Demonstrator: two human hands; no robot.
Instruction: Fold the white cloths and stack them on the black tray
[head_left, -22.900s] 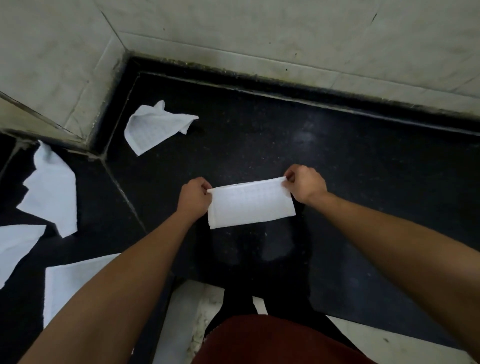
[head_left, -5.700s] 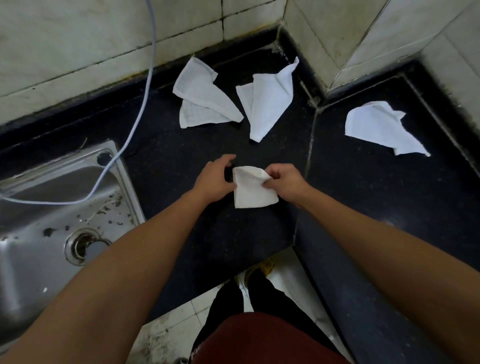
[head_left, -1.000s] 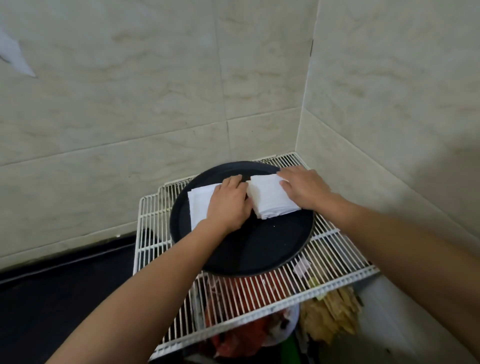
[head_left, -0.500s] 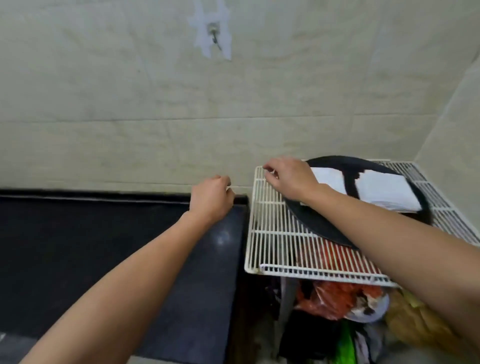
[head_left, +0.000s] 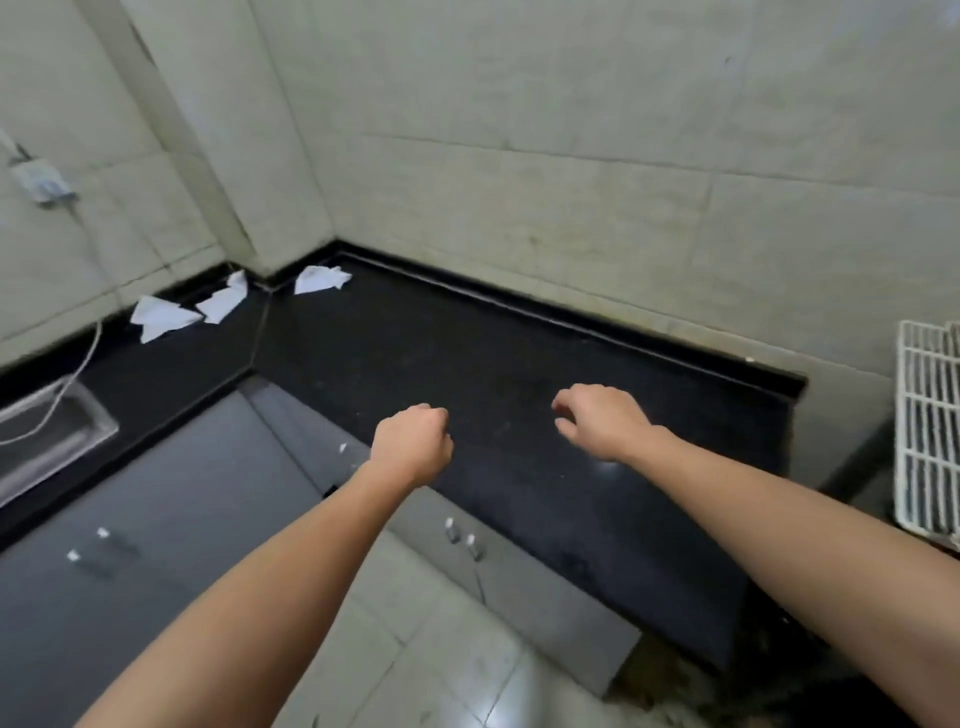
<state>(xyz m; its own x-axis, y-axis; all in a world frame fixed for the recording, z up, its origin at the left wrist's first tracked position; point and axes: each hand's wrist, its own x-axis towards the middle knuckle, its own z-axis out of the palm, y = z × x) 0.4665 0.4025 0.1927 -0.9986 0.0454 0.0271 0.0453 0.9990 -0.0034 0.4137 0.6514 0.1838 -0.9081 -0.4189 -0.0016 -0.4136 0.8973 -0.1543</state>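
Now: both hands empty over the counter, three cloths in the far corner

Count, white cloths: three, all unfolded and rumpled, all lying on the black counter (head_left: 467, 364) at its far inner corner, against the tiled wall. Slight blur, so fine creases are not readable.
- Left cloth (head_left: 161, 319): long axis roughly left to right, a pointed tip toward the right. It lies left of the diagonal seam in the counter.
- Middle cloth (head_left: 226, 300): just beside the left cloth, also left of the seam. Long axis slants from lower left up to the right, with a narrow tip toward the corner of the walls.
- Right cloth (head_left: 322, 279): right of the seam, apart from the other two. Long axis runs along the back wall, broader point to the left, crumpled end to the right.

Count, hands: two, both well apart from the cloths, above the near part of the counter.
- Left hand (head_left: 413, 447): fingers curled into a fist, nothing in it.
- Right hand (head_left: 602, 421): palm down, fingers loosely bent, thumb apart, nothing in it.

Other items: one steel sink (head_left: 47, 431) at far left with one pale cable (head_left: 96, 335) running into it; one white wire rack (head_left: 930, 415) at the right edge; grey cabinet doors (head_left: 156, 493) below.
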